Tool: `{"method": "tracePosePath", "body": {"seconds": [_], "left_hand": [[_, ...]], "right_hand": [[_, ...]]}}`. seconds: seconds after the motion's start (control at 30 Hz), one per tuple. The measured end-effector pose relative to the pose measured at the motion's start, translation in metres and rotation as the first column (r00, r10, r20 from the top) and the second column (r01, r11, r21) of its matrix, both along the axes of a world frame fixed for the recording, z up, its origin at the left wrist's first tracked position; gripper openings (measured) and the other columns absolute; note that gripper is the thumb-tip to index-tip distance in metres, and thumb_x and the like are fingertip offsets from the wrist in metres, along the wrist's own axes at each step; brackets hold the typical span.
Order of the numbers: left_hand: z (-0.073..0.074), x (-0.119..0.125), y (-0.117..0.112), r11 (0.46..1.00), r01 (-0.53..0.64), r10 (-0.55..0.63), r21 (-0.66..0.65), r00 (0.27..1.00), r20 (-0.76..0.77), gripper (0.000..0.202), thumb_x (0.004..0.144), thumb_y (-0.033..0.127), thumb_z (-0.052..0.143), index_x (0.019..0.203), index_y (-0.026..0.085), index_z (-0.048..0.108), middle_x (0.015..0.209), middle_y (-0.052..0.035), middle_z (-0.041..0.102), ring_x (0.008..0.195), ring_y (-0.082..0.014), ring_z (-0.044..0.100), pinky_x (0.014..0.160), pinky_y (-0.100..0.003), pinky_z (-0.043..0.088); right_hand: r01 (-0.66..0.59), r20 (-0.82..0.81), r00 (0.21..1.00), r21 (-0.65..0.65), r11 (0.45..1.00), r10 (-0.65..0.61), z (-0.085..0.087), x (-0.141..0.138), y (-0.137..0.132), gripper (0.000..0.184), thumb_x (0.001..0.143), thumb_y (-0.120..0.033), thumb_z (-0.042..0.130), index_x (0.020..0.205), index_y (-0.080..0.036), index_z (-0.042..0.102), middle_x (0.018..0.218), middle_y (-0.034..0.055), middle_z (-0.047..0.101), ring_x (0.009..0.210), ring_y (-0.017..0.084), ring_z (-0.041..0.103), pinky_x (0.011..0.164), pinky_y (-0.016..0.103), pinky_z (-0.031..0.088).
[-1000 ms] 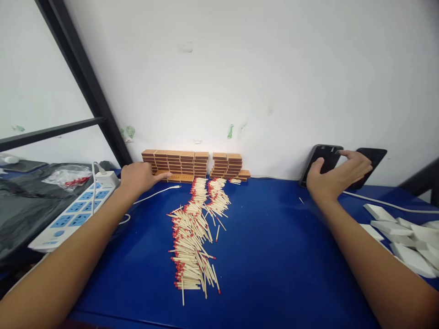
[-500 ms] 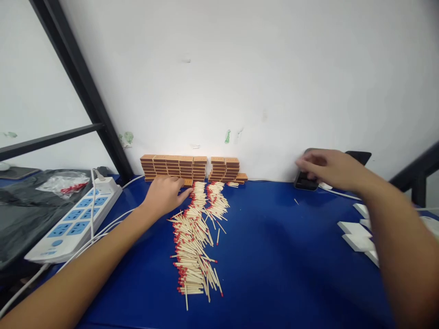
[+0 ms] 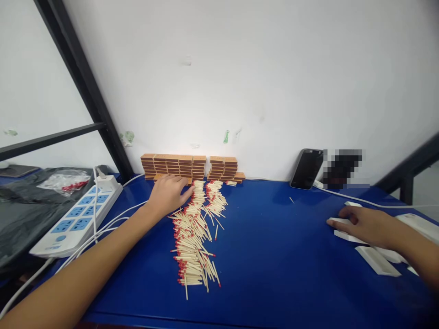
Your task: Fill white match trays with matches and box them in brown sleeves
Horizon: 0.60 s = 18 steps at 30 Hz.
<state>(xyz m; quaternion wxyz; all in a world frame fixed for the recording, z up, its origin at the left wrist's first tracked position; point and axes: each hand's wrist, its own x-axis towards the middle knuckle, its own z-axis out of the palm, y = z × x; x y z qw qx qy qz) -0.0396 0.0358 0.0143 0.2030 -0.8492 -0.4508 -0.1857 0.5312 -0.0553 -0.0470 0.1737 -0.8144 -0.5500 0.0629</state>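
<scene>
My left hand lies over a low row of matchboxes in front of the stacks, fingers down on them and thumb apart, beside the matches. The undersides of its fingers are hidden. At the right, my right hand has its thumb and forefinger around a white matchbox tray among several such trays. A long heap of red-tipped matches spreads from the stacks toward me. Brown matchbox stacks stand against the wall, with a shorter stack to their right.
On the left sit a white power strip with cables and a black plastic bag. A phone leans on the wall at the back right, beside a pixelated patch. One loose match lies in front of the phone.
My right hand has come down and toward me, from in front of the phone to the white trays. My left hand has stayed at the low matchbox row, shifting slightly.
</scene>
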Motion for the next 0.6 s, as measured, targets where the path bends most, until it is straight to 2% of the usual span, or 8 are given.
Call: {"method": "tracePosePath", "body": {"seconds": [0.1, 0.17, 0.23, 0.27, 0.33, 0.47, 0.53, 0.6], "left_hand": [[-0.002, 0.0, 0.0, 0.999, 0.034, -0.035, 0.032, 0.999, 0.017, 0.038, 0.101, 0.045, 0.049, 0.087, 0.017, 0.071, 0.081, -0.0085, 0.074, 0.079, -0.0246, 0.068, 0.076, -0.037, 0.044], [-0.004, 0.001, 0.0, 0.995, 0.077, -0.08, 0.065, 0.996, 0.032, 0.036, 0.102, 0.044, 0.049, 0.092, 0.017, 0.071, 0.082, -0.0084, 0.074, 0.078, -0.0243, 0.068, 0.077, -0.038, 0.046], [-0.007, 0.002, -0.001, 0.983, 0.151, -0.157, 0.106, 0.986, 0.055, 0.035, 0.102, 0.042, 0.05, 0.106, 0.015, 0.07, 0.088, -0.0094, 0.074, 0.083, -0.0247, 0.068, 0.081, -0.039, 0.048], [-0.008, 0.003, -0.002, 0.973, 0.198, -0.207, 0.121, 0.976, 0.068, 0.036, 0.102, 0.042, 0.05, 0.114, 0.014, 0.068, 0.094, -0.0105, 0.075, 0.088, -0.0252, 0.068, 0.084, -0.039, 0.049], [-0.011, 0.006, -0.003, 0.947, 0.295, -0.307, 0.13, 0.948, 0.088, 0.043, 0.1, 0.044, 0.054, 0.129, 0.012, 0.061, 0.106, -0.0129, 0.073, 0.1, -0.0262, 0.067, 0.091, -0.041, 0.049], [-0.013, 0.011, -0.009, 0.912, 0.403, -0.409, 0.07, 0.895, 0.176, 0.057, 0.096, 0.052, 0.062, 0.138, 0.015, 0.054, 0.114, -0.0122, 0.07, 0.105, -0.026, 0.064, 0.095, -0.043, 0.051], [-0.012, 0.015, -0.014, 0.907, 0.421, -0.409, 0.01, 0.876, 0.257, 0.06, 0.094, 0.054, 0.064, 0.14, 0.017, 0.053, 0.114, -0.0111, 0.07, 0.105, -0.0252, 0.064, 0.095, -0.044, 0.051], [-0.011, 0.019, -0.018, 0.896, 0.441, -0.401, -0.056, 0.855, 0.328, 0.056, 0.094, 0.054, 0.065, 0.136, 0.019, 0.056, 0.119, -0.0109, 0.069, 0.107, -0.025, 0.063, 0.096, -0.044, 0.052]], "right_hand": [[0.006, 0.038, 0.999, 0.086, 0.996, -0.009, 0.016, -0.029, 0.0, 0.033, 0.06, -0.056, 0.077, 0.07, -0.029, 0.061, 0.064, 0.0067, 0.056, 0.066, 0.039, 0.065, 0.065, 0.058, 0.05], [-0.043, 0.011, 0.999, 0.25, 0.967, 0.041, 0.034, -0.065, 0.001, 0.034, 0.063, -0.056, 0.077, 0.084, -0.031, 0.067, 0.075, 0.0074, 0.063, 0.075, 0.039, 0.066, 0.07, 0.057, 0.051], [-0.158, -0.218, 0.949, 0.299, 0.941, 0.229, 0.054, -0.113, 0.006, 0.037, 0.078, -0.059, 0.066, 0.101, -0.032, 0.07, 0.09, 0.0064, 0.068, 0.08, 0.031, 0.066, 0.071, 0.049, 0.054], [-0.216, -0.374, 0.872, 0.282, 0.935, 0.315, 0.062, -0.14, 0.011, 0.04, 0.081, -0.06, 0.064, 0.106, -0.03, 0.07, 0.091, 0.0059, 0.068, 0.075, 0.026, 0.065, 0.068, 0.044, 0.054], [-0.321, -0.642, 0.637, 0.282, 0.904, 0.427, 0.071, -0.193, 0.025, 0.043, 0.084, -0.055, 0.065, 0.114, -0.026, 0.068, 0.092, 0.0063, 0.067, 0.073, 0.021, 0.062, 0.062, 0.034, 0.051], [-0.46, -0.879, 0.178, 0.324, 0.827, 0.443, 0.06, -0.279, 0.056, 0.036, 0.085, -0.042, 0.064, 0.115, -0.022, 0.065, 0.097, 0.0084, 0.067, 0.071, 0.016, 0.057, 0.05, 0.025, 0.041], [-0.437, -0.906, 0.03, 0.368, 0.821, 0.422, 0.048, -0.304, 0.062, 0.034, 0.087, -0.041, 0.06, 0.113, -0.02, 0.065, 0.091, 0.0076, 0.065, 0.069, 0.015, 0.054, 0.05, 0.024, 0.039], [-0.422, -0.92, -0.063, 0.375, 0.826, 0.386, 0.037, -0.317, 0.059, 0.033, 0.088, -0.041, 0.06, 0.112, -0.02, 0.065, 0.091, 0.0076, 0.065, 0.069, 0.015, 0.052, 0.051, 0.024, 0.04]]}}
